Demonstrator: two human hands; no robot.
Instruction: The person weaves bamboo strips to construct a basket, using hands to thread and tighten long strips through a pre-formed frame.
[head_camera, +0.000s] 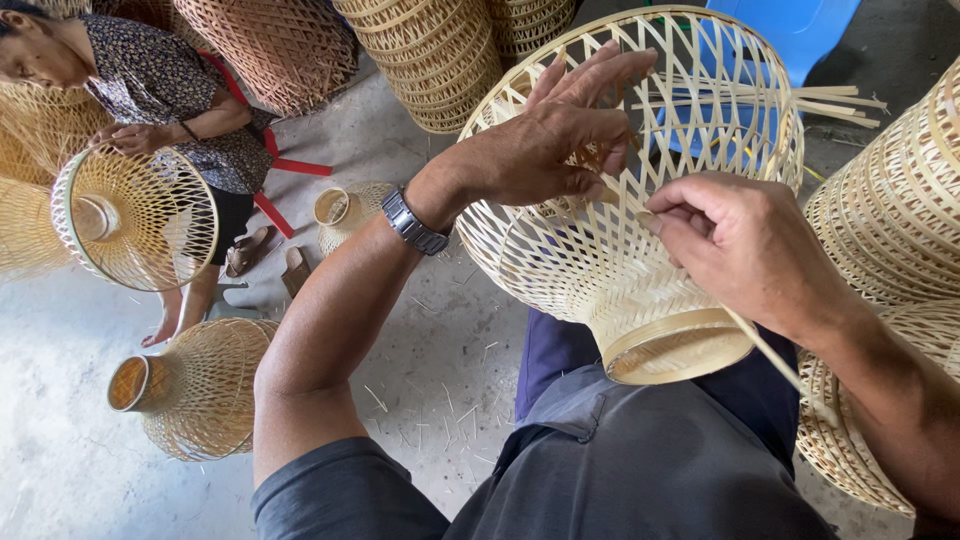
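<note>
My left hand (560, 140) spread over woven bamboo basket (620, 270) on lap; my right hand (735, 245) pinching bamboo strip (765, 350) at its side.

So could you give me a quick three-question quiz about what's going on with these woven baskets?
1. True or false: the left hand rests on the open-weave bamboo basket on the person's lap.
2. What does the right hand pinch?
A. a thin bamboo strip
B. a pair of scissors
C. a paint brush
3. Fill in: the wristwatch sits on the person's ___ wrist.

Key: 1 true. 2 A; the strip runs from the fingers down past the basket's solid rim. 3 left. A second person nearby on the floor holds another basket.
</note>
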